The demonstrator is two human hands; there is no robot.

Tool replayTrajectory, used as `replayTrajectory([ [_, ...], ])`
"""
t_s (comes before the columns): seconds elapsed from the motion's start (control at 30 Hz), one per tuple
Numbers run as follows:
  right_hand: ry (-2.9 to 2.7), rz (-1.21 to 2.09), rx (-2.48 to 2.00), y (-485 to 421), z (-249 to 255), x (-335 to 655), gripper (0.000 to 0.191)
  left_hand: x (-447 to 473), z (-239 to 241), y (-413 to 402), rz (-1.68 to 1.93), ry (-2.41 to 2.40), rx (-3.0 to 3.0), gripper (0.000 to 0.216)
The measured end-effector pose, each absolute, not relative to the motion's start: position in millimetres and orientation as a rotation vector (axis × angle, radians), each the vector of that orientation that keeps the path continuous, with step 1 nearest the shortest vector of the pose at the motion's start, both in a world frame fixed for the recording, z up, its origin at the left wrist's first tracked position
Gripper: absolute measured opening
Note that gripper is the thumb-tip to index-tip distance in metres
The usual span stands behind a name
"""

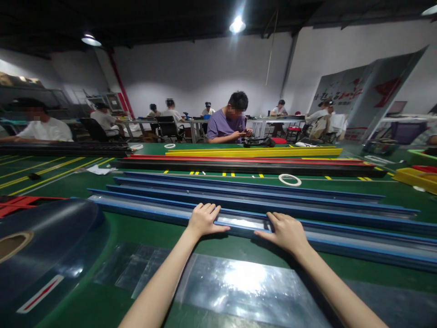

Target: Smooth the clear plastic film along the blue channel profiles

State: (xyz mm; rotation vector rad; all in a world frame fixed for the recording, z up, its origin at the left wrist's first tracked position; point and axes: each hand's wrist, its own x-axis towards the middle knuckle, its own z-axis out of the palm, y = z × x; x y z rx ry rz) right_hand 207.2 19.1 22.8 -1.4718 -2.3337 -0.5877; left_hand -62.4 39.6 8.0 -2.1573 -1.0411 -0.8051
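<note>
Both hands are on the nearest long blue channel profile, which lies across the table. My left hand grips it, with fingers over the far edge and thumb along the near edge. About a hand's width to the right, my right hand grips the same profile in the same way. Between them a shiny clear strip shows inside the channel; its ends are hard to make out. More blue profiles lie parallel just behind. Clear plastic sheets are flat on the table under my forearms.
A large roll of clear film stands at the left. Beyond the blue profiles lie black-and-red profiles, yellow profiles and a white ring. A yellow tray is at the right. A person sits across the table.
</note>
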Motion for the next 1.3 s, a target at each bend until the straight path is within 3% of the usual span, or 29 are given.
replayTrajectory([
  [0.33,-2.406,-0.390,-1.508,18,30,209,0.060,-72,7,45,-0.791,-0.984,-2.167,0.059],
  [0.63,-2.486,-0.588,-1.473,25,26,208,0.061,-75,5,50,-0.777,-0.992,-2.169,0.058],
  [1.3,-2.403,-0.594,-1.413,23,24,211,0.057,-72,7,55,-0.767,-1.104,-2.241,0.064],
])
